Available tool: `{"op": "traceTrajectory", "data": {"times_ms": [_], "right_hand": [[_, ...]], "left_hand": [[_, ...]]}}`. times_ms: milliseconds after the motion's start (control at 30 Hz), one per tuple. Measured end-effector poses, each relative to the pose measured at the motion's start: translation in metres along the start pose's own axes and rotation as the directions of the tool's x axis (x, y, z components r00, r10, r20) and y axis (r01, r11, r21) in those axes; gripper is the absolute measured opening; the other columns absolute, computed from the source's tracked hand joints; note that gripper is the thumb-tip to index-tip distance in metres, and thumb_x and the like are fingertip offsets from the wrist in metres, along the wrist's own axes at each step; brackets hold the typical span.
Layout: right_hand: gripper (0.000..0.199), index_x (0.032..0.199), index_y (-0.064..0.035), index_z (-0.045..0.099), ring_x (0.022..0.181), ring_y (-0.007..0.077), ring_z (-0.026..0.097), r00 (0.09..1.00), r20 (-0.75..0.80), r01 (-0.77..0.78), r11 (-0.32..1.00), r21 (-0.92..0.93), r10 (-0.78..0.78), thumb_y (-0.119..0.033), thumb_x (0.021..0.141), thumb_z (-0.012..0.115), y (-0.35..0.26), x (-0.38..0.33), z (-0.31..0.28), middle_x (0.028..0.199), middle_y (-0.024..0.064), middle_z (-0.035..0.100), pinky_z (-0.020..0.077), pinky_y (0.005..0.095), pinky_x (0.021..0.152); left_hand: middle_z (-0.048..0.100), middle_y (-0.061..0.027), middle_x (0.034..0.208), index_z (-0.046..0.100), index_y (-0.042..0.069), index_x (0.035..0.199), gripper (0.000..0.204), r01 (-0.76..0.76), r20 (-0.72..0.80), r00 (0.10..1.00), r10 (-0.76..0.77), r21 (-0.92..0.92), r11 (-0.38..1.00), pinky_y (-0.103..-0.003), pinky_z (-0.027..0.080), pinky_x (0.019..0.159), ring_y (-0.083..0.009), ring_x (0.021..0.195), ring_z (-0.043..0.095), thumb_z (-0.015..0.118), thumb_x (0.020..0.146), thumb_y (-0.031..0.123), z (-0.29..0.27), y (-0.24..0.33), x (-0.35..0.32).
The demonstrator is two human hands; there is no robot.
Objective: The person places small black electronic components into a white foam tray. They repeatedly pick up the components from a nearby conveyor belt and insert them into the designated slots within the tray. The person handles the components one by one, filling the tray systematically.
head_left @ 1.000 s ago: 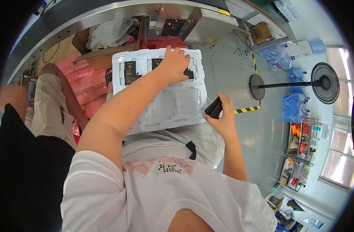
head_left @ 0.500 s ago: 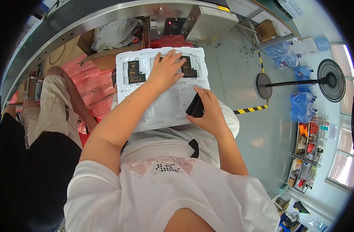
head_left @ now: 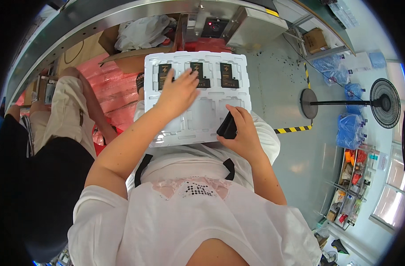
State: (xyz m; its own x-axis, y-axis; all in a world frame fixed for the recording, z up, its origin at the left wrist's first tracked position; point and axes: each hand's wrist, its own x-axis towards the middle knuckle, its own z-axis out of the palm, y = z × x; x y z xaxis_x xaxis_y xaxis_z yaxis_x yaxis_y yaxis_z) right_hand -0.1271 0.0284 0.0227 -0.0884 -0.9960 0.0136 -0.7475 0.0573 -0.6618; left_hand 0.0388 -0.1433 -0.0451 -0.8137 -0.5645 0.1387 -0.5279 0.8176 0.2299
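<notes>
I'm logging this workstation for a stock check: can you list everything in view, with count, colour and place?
moulded tray: one, white, on the person's lap
flat battery packs: three, black, in the tray's far row
black pack: one, in the right hand, at the tray's right edge
pink stack: one, pink-red, left of the tray
pedestal fan: one, black, on the floor at right
hazard tape: one strip, yellow-black, on the floor
blue bags: several, beside the fan
cardboard box: one, brown, upper right
seated person: one, at left
left hand: flat on the tray
right hand: grip on the black pack
</notes>
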Motion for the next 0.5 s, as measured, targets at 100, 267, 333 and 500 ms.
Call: {"op": "traceTrajectory", "data": {"times_ms": [100, 267, 333, 500], "right_hand": [[0.077, 0.127, -0.005, 0.042, 0.109, 0.0362, 0.043, 0.998, 0.037, 0.054, 0.998, 0.01, -0.054, -0.014, 0.059, 0.076, -0.009, 0.011, 0.009, 0.118, 0.0195, 0.042, 0.0392, 0.0399, 0.092], [0.077, 0.127, -0.0054, 0.041, 0.108, 0.0372, 0.043, 0.99, 0.086, 0.11, 0.994, 0.003, -0.11, -0.016, 0.059, 0.076, -0.032, 0.021, 0.021, 0.118, 0.0205, 0.041, 0.0397, 0.0419, 0.091], [0.078, 0.127, -0.0068, 0.042, 0.107, 0.0358, 0.045, 0.986, 0.123, 0.115, 0.993, -0.01, -0.113, -0.017, 0.059, 0.077, -0.04, 0.025, 0.027, 0.118, 0.0185, 0.043, 0.0397, 0.0408, 0.091], [0.079, 0.129, -0.0092, 0.04, 0.101, 0.0355, 0.048, 0.943, 0.218, 0.267, 0.962, -0.05, -0.25, -0.018, 0.06, 0.075, -0.067, 0.056, 0.056, 0.11, 0.0185, 0.046, 0.0405, 0.0415, 0.087]], "left_hand": [[0.032, -0.012, 0.141, 0.045, 0.002, 0.125, 0.052, -0.004, -0.085, 0.996, 0.007, 0.029, 1.0, -0.055, 0.021, 0.104, -0.0266, 0.132, 0.029, 0.057, 0.084, 0.032, 0.008, 0.013, -0.016], [0.031, -0.0152, 0.141, 0.04, 0.002, 0.129, 0.06, 0.166, -0.221, 0.956, -0.192, -0.131, 0.977, -0.057, 0.022, 0.102, -0.0328, 0.131, 0.028, 0.059, 0.082, 0.034, -0.012, -0.003, -0.022], [0.034, -0.0207, 0.136, 0.044, 0.001, 0.126, 0.053, 0.295, -0.317, 0.881, -0.352, -0.215, 0.931, -0.051, 0.028, 0.101, -0.0367, 0.126, 0.033, 0.059, 0.083, 0.028, -0.017, -0.02, -0.039], [0.041, -0.0271, 0.125, 0.048, -0.003, 0.12, 0.046, 0.395, -0.269, 0.723, -0.636, -0.594, 0.701, -0.041, 0.035, 0.097, -0.0398, 0.116, 0.042, 0.061, 0.082, 0.02, -0.002, -0.042, -0.095]]}}
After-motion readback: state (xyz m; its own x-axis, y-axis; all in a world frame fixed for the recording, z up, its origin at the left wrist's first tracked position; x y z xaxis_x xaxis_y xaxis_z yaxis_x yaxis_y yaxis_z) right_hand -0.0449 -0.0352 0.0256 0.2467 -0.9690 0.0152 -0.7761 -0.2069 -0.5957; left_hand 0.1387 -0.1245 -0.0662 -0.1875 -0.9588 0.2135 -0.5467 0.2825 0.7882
